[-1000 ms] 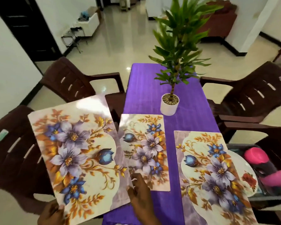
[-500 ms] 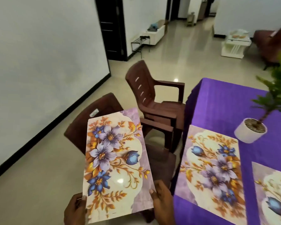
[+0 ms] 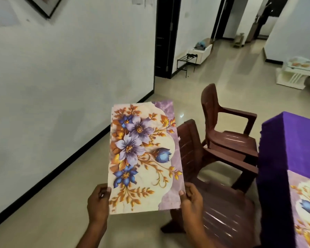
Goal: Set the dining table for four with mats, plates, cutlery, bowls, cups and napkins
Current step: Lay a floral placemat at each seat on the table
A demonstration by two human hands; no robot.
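Both hands reach forward from the bottom edge and hold one mat [image 3: 143,158] up in the air, over the floor [image 3: 61,212] and left of the table [image 3: 290,140]. The left hand [image 3: 98,203] pinches the mat's near left corner, thumb on the printed face and fingers curled behind. The right hand [image 3: 191,198] grips the near right corner the same way, thumb tip on top at the edge. The mat stands lengthwise away from the person, tilted so its face shows.

Two mats are in view: the held one and a second mat [image 3: 304,212] lying flat on the table at the right edge, partly cut off. Two chairs [image 3: 227,133] stand beside the table.

The mats are thin, stiff, glossy rectangles printed with purple and blue flowers, gold leaves and marbled lilac borders. The chairs are brown moulded plastic with slatted seats and armrests. A purple cloth [image 3: 276,167] drapes the table. The floor is shiny pale tile.
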